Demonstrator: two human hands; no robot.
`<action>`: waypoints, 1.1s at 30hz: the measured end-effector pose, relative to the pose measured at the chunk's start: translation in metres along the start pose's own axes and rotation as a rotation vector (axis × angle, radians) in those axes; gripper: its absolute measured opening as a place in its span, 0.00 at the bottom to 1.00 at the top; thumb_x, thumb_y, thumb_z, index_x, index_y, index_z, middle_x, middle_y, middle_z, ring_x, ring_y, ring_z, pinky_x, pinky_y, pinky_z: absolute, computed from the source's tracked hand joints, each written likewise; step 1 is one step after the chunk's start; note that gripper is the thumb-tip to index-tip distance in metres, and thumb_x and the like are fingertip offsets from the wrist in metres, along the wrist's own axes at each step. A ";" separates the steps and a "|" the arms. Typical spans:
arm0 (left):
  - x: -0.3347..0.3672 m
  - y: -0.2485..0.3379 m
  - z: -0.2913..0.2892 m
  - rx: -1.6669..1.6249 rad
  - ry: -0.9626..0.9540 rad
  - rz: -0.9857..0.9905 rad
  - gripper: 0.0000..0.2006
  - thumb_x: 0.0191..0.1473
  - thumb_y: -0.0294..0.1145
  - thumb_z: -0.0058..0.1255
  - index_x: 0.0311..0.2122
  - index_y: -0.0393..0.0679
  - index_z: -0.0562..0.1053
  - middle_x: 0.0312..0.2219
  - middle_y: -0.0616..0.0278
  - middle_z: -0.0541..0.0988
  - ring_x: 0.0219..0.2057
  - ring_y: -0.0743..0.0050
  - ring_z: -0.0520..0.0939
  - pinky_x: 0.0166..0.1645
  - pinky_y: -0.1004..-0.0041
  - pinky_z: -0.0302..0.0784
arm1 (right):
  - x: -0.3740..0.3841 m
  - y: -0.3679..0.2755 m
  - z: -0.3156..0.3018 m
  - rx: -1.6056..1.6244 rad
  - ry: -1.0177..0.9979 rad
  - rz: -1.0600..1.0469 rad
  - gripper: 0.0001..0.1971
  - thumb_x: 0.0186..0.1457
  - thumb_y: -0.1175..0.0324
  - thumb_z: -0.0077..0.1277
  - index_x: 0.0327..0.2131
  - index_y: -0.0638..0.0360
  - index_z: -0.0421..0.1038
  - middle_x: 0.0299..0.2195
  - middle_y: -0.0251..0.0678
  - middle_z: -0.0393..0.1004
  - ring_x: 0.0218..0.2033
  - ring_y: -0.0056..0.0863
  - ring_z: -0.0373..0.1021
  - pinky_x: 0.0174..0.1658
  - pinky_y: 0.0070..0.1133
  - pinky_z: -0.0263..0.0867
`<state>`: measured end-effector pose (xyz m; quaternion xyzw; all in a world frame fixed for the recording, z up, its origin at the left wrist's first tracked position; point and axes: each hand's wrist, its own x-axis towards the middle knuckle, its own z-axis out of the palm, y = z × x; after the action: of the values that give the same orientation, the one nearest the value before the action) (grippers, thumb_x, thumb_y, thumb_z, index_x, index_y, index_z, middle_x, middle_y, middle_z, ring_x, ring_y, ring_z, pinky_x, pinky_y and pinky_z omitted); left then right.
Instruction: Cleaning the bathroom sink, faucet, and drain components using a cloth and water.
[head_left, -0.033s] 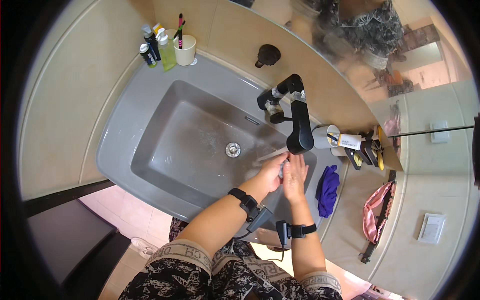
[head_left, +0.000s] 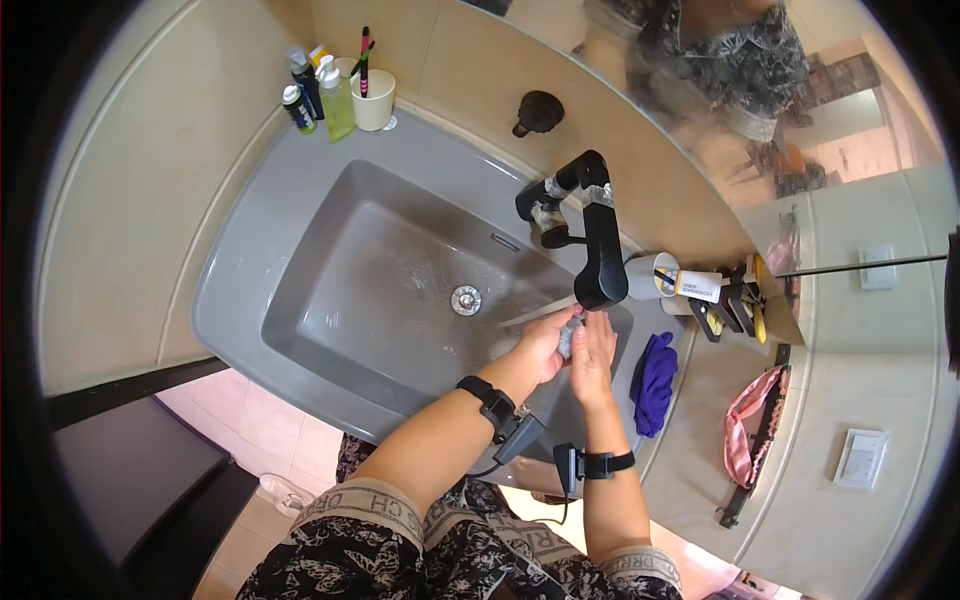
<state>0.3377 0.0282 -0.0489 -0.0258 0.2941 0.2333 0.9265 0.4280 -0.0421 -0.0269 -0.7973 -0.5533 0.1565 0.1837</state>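
Note:
At the right side of the grey sink (head_left: 350, 330), my left hand (head_left: 541, 350) and my right hand (head_left: 592, 365) are side by side, close together, fingers stretched forward. Above my fingertips is the spout of the black faucet (head_left: 602, 255). A stream of water (head_left: 540, 312) shows just beside the fingers of my left hand. Between my palms lies a pale grey, shiny patch (head_left: 568, 338); it looks like water, but I cannot be certain. Black bands with small devices are strapped round both my wrists.
Bottles (head_left: 337, 105) and a cream cup (head_left: 373, 100) with toothbrushes stand at the far left corner. Right of the faucet is a white cup (head_left: 650, 275) with a tube. A purple cloth (head_left: 655, 385) lies on the right rim. A pink headband (head_left: 745, 430) hangs on a rail.
My hands have parted slightly, and more of the pale patch between the palms shows. The stream of water looks a little longer. All else stays the same.

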 end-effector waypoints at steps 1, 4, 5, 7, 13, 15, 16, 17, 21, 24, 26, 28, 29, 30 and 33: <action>0.001 0.005 -0.003 -0.009 -0.003 0.012 0.10 0.59 0.41 0.43 0.40 0.50 0.71 0.41 0.60 0.76 0.40 0.63 0.77 0.46 0.61 0.73 | 0.000 -0.001 -0.005 0.112 0.006 -0.041 0.30 0.63 0.49 0.27 0.61 0.59 0.51 0.60 0.48 0.54 0.62 0.46 0.47 0.63 0.36 0.40; 0.003 0.035 -0.012 -0.217 -0.024 0.024 0.10 0.57 0.42 0.45 0.38 0.50 0.71 0.36 0.61 0.76 0.37 0.62 0.76 0.42 0.60 0.73 | -0.017 -0.007 -0.012 0.218 0.026 0.010 0.28 0.64 0.52 0.31 0.60 0.62 0.53 0.57 0.50 0.59 0.60 0.46 0.53 0.62 0.32 0.47; 0.003 0.043 -0.013 -0.226 -0.029 0.027 0.10 0.57 0.42 0.45 0.38 0.50 0.71 0.36 0.61 0.76 0.37 0.62 0.76 0.42 0.60 0.73 | -0.023 -0.007 -0.011 0.210 0.022 0.004 0.28 0.64 0.52 0.31 0.60 0.62 0.53 0.57 0.50 0.59 0.60 0.46 0.53 0.62 0.32 0.47; -0.002 0.056 -0.007 -0.254 0.017 0.069 0.11 0.57 0.44 0.45 0.38 0.50 0.71 0.34 0.62 0.75 0.38 0.63 0.75 0.42 0.60 0.72 | -0.036 -0.003 -0.009 0.160 -0.039 0.027 0.27 0.64 0.54 0.34 0.59 0.64 0.55 0.55 0.51 0.62 0.58 0.45 0.56 0.60 0.31 0.49; 0.001 0.046 -0.006 -0.257 0.011 0.023 0.10 0.57 0.43 0.45 0.39 0.51 0.72 0.34 0.63 0.75 0.37 0.65 0.75 0.38 0.65 0.71 | -0.051 0.009 0.003 0.250 -0.042 0.127 0.25 0.64 0.55 0.34 0.57 0.64 0.59 0.53 0.51 0.65 0.56 0.44 0.61 0.58 0.30 0.54; 0.003 0.036 -0.013 -0.211 -0.059 -0.001 0.10 0.57 0.43 0.45 0.39 0.51 0.71 0.34 0.64 0.75 0.35 0.66 0.75 0.36 0.67 0.71 | -0.051 0.009 0.006 0.292 -0.069 0.142 0.25 0.64 0.54 0.34 0.56 0.64 0.60 0.53 0.50 0.66 0.56 0.43 0.60 0.58 0.29 0.54; 0.000 0.032 -0.011 -0.127 -0.027 0.009 0.10 0.57 0.43 0.45 0.40 0.51 0.71 0.33 0.64 0.75 0.33 0.68 0.75 0.32 0.70 0.70 | -0.051 0.010 0.006 0.295 -0.075 0.153 0.26 0.64 0.54 0.34 0.56 0.64 0.60 0.53 0.50 0.66 0.56 0.43 0.60 0.58 0.29 0.54; -0.002 0.030 -0.010 -0.043 0.005 0.019 0.10 0.57 0.42 0.45 0.40 0.52 0.71 0.32 0.64 0.75 0.31 0.69 0.75 0.29 0.73 0.69 | -0.051 0.011 0.006 0.293 -0.068 0.160 0.26 0.64 0.54 0.34 0.56 0.64 0.60 0.53 0.50 0.66 0.56 0.43 0.60 0.58 0.29 0.54; -0.008 0.036 -0.012 0.034 0.041 -0.022 0.10 0.57 0.42 0.46 0.42 0.53 0.70 0.31 0.66 0.75 0.25 0.73 0.73 0.21 0.77 0.63 | -0.051 0.008 0.008 0.322 -0.091 0.184 0.26 0.64 0.54 0.36 0.56 0.66 0.59 0.53 0.48 0.66 0.56 0.38 0.61 0.58 0.26 0.54; -0.004 0.038 -0.027 0.118 0.075 -0.009 0.10 0.57 0.43 0.47 0.42 0.53 0.70 0.28 0.69 0.74 0.22 0.76 0.70 0.17 0.79 0.57 | -0.055 0.007 0.015 0.371 -0.118 0.232 0.26 0.64 0.55 0.38 0.56 0.67 0.59 0.52 0.46 0.67 0.55 0.32 0.62 0.58 0.23 0.54; -0.007 0.044 -0.032 0.333 0.177 0.006 0.11 0.58 0.46 0.46 0.39 0.52 0.70 0.26 0.70 0.72 0.18 0.77 0.68 0.15 0.79 0.53 | -0.058 0.009 0.022 0.392 -0.129 0.258 0.25 0.63 0.56 0.39 0.56 0.67 0.59 0.51 0.45 0.68 0.54 0.31 0.63 0.58 0.22 0.55; -0.007 0.044 -0.053 0.385 0.262 0.046 0.11 0.59 0.46 0.44 0.36 0.52 0.70 0.25 0.70 0.71 0.17 0.77 0.67 0.15 0.79 0.52 | -0.062 0.015 0.034 0.483 -0.146 0.275 0.24 0.63 0.58 0.41 0.55 0.66 0.60 0.50 0.43 0.70 0.53 0.29 0.64 0.56 0.21 0.56; -0.005 0.045 -0.067 0.431 0.335 0.084 0.12 0.60 0.47 0.43 0.34 0.51 0.69 0.25 0.69 0.70 0.16 0.77 0.67 0.14 0.79 0.51 | -0.064 0.016 0.038 0.499 -0.148 0.273 0.24 0.63 0.58 0.41 0.55 0.66 0.60 0.50 0.43 0.70 0.53 0.29 0.64 0.56 0.21 0.56; -0.005 0.051 -0.087 0.543 0.311 0.038 0.14 0.60 0.48 0.42 0.31 0.50 0.69 0.25 0.69 0.70 0.17 0.74 0.67 0.15 0.79 0.51 | -0.065 0.018 0.041 0.443 -0.162 0.271 0.23 0.62 0.58 0.42 0.54 0.65 0.62 0.50 0.46 0.70 0.52 0.32 0.66 0.54 0.23 0.60; -0.028 0.075 -0.110 0.709 0.477 -0.017 0.20 0.60 0.52 0.39 0.24 0.48 0.64 0.18 0.67 0.63 0.18 0.74 0.63 0.19 0.73 0.60 | -0.062 0.017 0.040 0.258 -0.216 0.281 0.23 0.57 0.58 0.49 0.53 0.61 0.64 0.46 0.49 0.71 0.45 0.38 0.71 0.47 0.27 0.66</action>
<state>0.2254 0.0625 -0.1173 0.2388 0.5621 0.0978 0.7858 0.4024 -0.1013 -0.0671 -0.8149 -0.4286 0.3347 0.2004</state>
